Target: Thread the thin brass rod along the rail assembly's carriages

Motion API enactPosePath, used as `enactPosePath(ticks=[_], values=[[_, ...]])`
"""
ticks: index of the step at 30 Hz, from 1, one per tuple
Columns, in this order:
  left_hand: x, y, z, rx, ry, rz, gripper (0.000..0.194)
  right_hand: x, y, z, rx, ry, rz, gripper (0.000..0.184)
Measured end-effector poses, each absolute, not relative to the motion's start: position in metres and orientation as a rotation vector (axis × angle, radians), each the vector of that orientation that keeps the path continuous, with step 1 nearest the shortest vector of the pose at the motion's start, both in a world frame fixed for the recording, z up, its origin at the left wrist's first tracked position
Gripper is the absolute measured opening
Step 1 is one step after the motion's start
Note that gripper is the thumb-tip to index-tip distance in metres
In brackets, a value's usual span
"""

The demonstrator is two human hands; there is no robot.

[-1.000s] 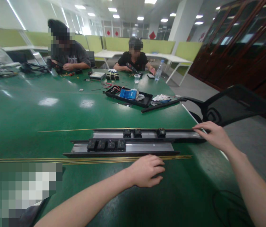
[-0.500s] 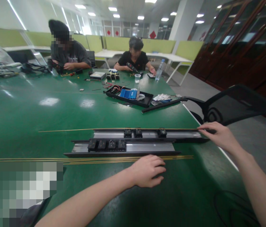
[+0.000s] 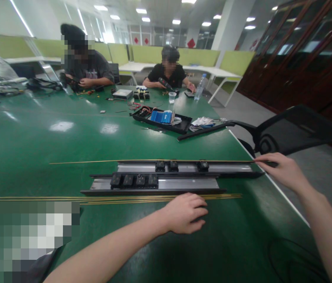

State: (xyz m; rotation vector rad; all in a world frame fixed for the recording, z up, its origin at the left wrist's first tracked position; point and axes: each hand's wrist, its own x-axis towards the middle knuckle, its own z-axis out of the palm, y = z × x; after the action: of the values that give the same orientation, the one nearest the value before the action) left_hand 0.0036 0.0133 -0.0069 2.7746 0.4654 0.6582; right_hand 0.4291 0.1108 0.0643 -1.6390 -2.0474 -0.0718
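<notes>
A thin brass-coloured rod [image 3: 83, 162] lies along the back edge of the far metal rail [image 3: 227, 168]. At its right end, near the table edge, my right hand [image 3: 277, 168] pinches it between thumb and fingers. Three black blocks [image 3: 160, 166] sit spaced out in that rail. The near rail [image 3: 186, 183] holds several more black blocks [image 3: 128, 181] side by side at its left. My left hand [image 3: 185, 212] rests palm down on the table, fingers slightly apart, beside or partly over several loose brass-coloured rods [image 3: 224, 195] in front of the near rail.
Beyond the rails are a black tray [image 3: 180, 126] with a blue finned part [image 3: 161, 116], gloves [image 3: 202, 122], a cup [image 3: 172, 97] and a bottle [image 3: 201, 86]. A mesh chair [image 3: 304, 127] stands at right. Co-workers sit across the green table [image 3: 89, 141].
My right hand has moved a little to the right, and more of the rod shows at that end. My left hand stays in place.
</notes>
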Motion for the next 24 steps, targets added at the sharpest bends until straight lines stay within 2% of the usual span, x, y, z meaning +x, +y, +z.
enactPosePath(ticks=[12, 18, 24], values=[[0.003, 0.013, -0.005, 2.767, 0.463, 0.66, 0.034, 0.438, 0.113, 0.07, -1.637, -2.094, -0.099, 0.033], [0.003, 0.013, -0.006, 2.767, 0.465, 0.653, 0.035, 0.432, 0.11, 0.1, -1.5, -2.098, -0.276, 0.03], [0.003, 0.014, -0.007, 2.782, 0.473, 0.648, 0.035, 0.385, 0.097, 0.131, -1.433, -2.102, -0.245, 0.03]])
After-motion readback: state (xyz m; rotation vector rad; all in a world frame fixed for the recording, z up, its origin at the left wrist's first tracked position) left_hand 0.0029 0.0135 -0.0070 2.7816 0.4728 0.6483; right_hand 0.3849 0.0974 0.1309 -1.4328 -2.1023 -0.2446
